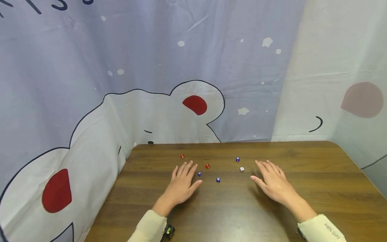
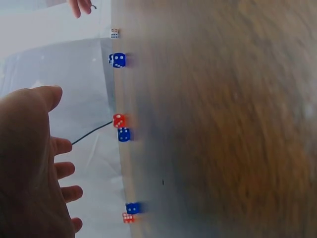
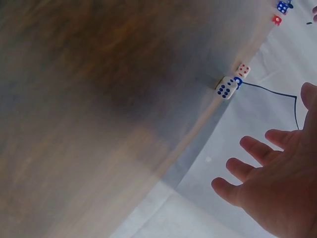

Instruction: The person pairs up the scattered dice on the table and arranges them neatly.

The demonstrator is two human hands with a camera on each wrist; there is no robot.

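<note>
Several small dice lie scattered on the wooden table. In the head view my left hand (image 1: 180, 185) is held over the table, fingers spread and grasping nothing. Just right of its fingers is a blue die (image 1: 199, 174); a red die (image 1: 182, 156) lies beyond the fingertips, another red die (image 1: 207, 166) to their right. A second blue die (image 1: 218, 179) sits between the hands. My right hand (image 1: 274, 183) has its fingers extended, thumb pointing toward a white die (image 1: 242, 169), with a third blue die (image 1: 237, 159) behind that. The right wrist view shows the white die's blue pips (image 3: 227, 88) close up.
The brown table (image 1: 217, 215) ends at a back edge against a hanging cloth (image 1: 242, 74) printed with cartoon figures. More cloth (image 1: 99, 161) hangs along the left side. A small black object (image 1: 169, 231) is at the left sleeve's cuff.
</note>
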